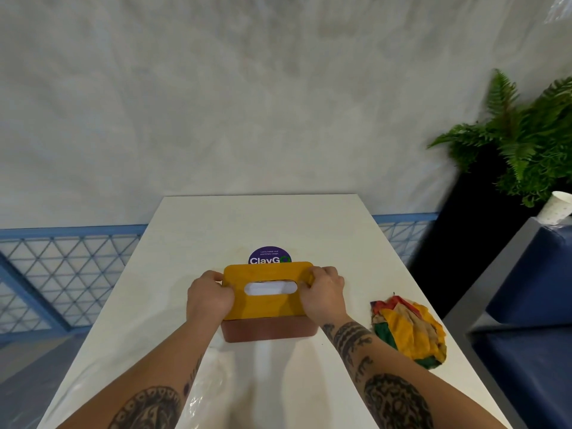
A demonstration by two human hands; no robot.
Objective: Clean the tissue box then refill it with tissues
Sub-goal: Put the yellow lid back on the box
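2 tattooed forearms (161,382) are seen lowest in the frame, stretched up the white rectangular table (278,218). At centre frame the tissue box (269,331), a reddish-brown rectangular base under a mustard-yellow wooden lid (266,308), is held at its 2 short ends: the fingers of the left hand (209,297) and right hand (323,294) are curled round the lid's edges. White tissue (270,288) is visible through the oval slot, so refilling is judged nearly done, with only the seating of the lid seemingly left. A crumpled multicoloured cloth (408,331) is laid apart at right of the box, which suggests the wiping is finished
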